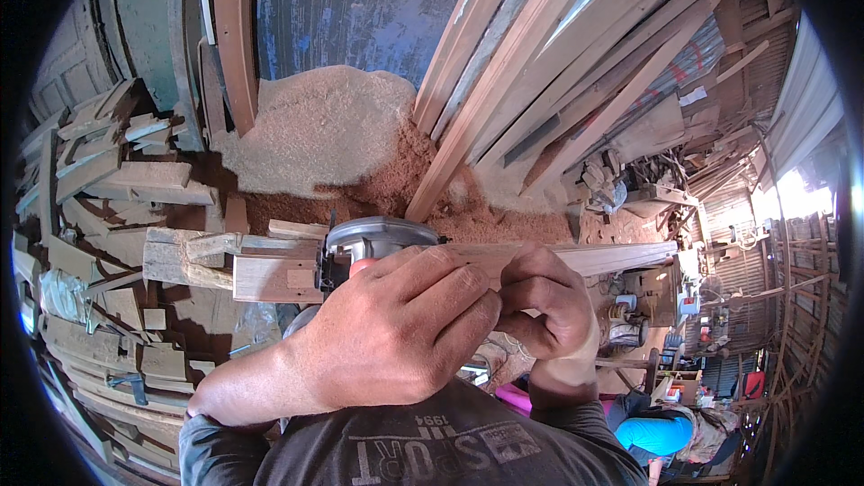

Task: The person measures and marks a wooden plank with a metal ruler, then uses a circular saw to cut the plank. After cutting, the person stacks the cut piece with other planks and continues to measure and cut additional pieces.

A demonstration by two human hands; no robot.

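My left hand (400, 328) is closed, its fingers bent and their tips meeting those of my right hand. My right hand (546, 301) is curled, thumb and fingers pinched together. Whatever lies between the fingertips, if anything, is hidden or too small to make out. Just beyond my left hand a circular saw (382, 232) with a grey domed guard rests on a long wooden board (270, 279). My left hand covers much of the saw's body, and only a bit of its red part shows. To the right the board runs on behind both hands.
A sawdust heap (315, 130) lies beyond the board, against a blue-grey panel (360, 9). Long planks (531, 63) lean at the far right. Wood offcuts (117, 180) are piled on the left. A person in blue (657, 435) is at the lower right.
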